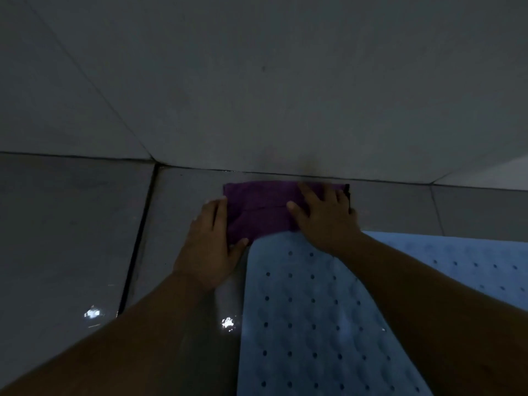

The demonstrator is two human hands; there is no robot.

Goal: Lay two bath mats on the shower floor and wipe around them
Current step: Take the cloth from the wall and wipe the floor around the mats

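Wiping under way along the far strip of grey tiled shower floor (74,224), just short of the pale wall (257,81). Folded purple cloth (257,212) lying flat on the tile between wall joint and far end of the pale blue perforated rubber bath mat (303,310). Second pale blue perforated mat (471,261) to the right, beside the first. Right hand (325,215) spread flat on the right half of the cloth, fingers straight, pressing down. Left hand (208,247) at the cloth's left edge, fingers extended alongside it, thumb toward the near corner; probably steadying rather than pinching, though dim light leaves that unsure.

To do this well: keep even palm pressure, slide the cloth sideways along the wall joint in overlapping passes, hold the fold tight so no edge drags. Lift the mat corner rather than pushing the cloth under it. Wet glints on the near floor suggest leftover water there, so worth working back toward the near left side next.

No brand, label or writing readable on cloth, mats or tiles.
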